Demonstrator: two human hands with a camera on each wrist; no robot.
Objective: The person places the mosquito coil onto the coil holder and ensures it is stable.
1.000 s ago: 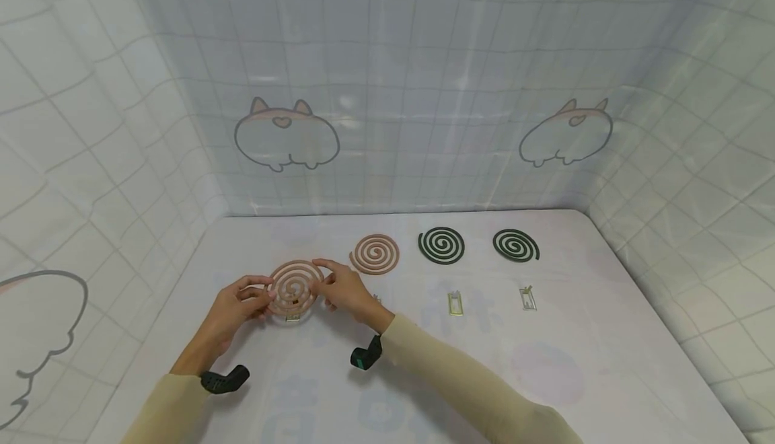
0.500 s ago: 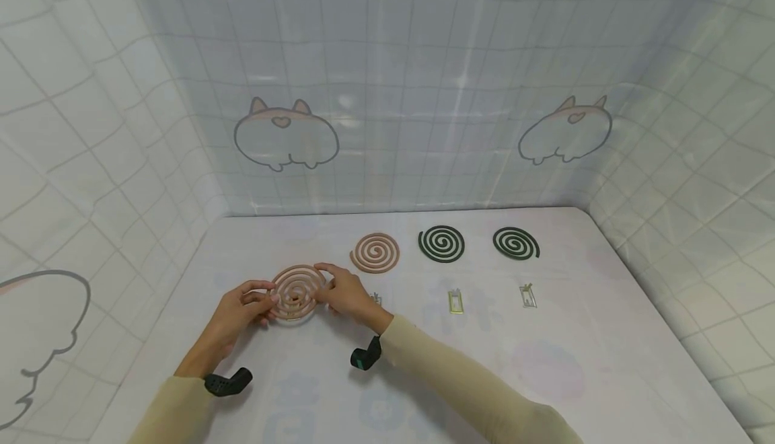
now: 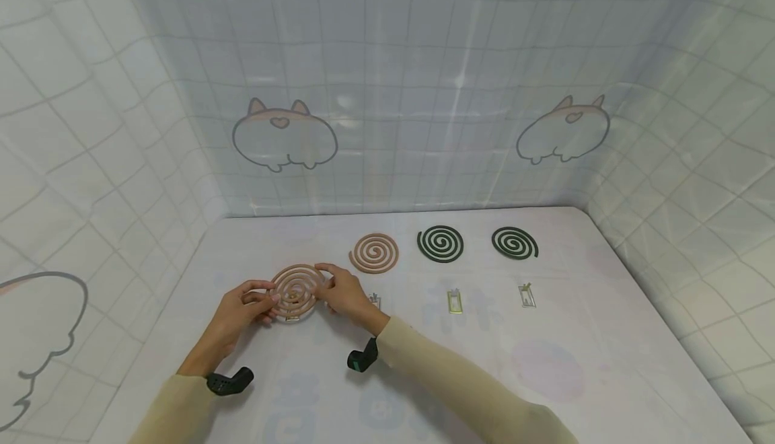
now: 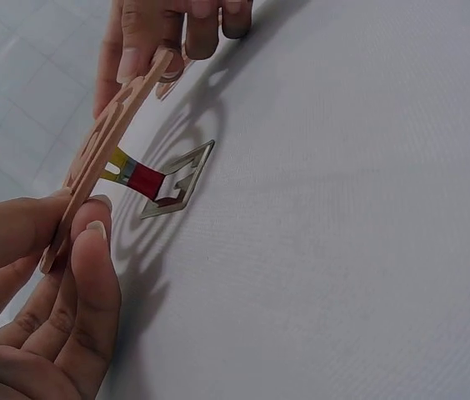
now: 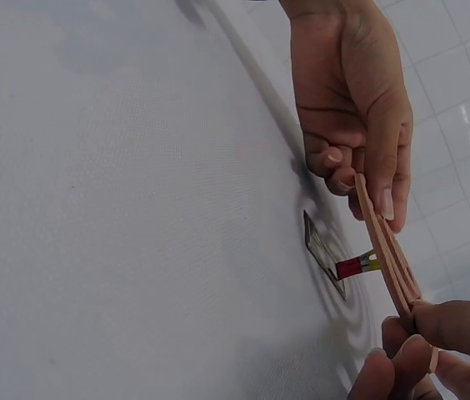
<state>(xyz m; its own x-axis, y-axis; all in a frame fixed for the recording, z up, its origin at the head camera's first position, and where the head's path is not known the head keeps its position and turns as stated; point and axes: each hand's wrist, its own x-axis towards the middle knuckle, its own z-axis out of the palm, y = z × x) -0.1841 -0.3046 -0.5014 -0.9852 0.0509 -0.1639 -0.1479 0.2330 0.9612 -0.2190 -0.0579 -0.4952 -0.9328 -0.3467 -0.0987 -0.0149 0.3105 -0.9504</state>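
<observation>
A pinkish-brown mosquito coil [image 3: 295,290] is held flat between my two hands, just above the table. My left hand [image 3: 237,315] pinches its left edge, thumb on top and fingers beneath. At the opposite edge my right hand [image 3: 346,294] pinches it the same way. Under the coil stands a small metal coil stand [image 4: 145,180], its frame flat on the table and its red-and-yellow upright tab reaching to the coil's underside. In the right wrist view the coil [image 5: 387,254] appears edge-on, with the tab's tip at its middle.
Behind, another brown coil [image 3: 375,253] and two green coils [image 3: 440,244] lie in a row. Before them are a stand [image 3: 375,301] partly beside my right wrist, a gold stand [image 3: 455,301] and a silver stand [image 3: 527,295]. Fabric walls [image 3: 387,94] enclose the table's back and sides.
The coil and both hands have shifted slightly toward me and to the right since a second ago, with hardly any movement in the last half second. Both hands keep their pinch.
</observation>
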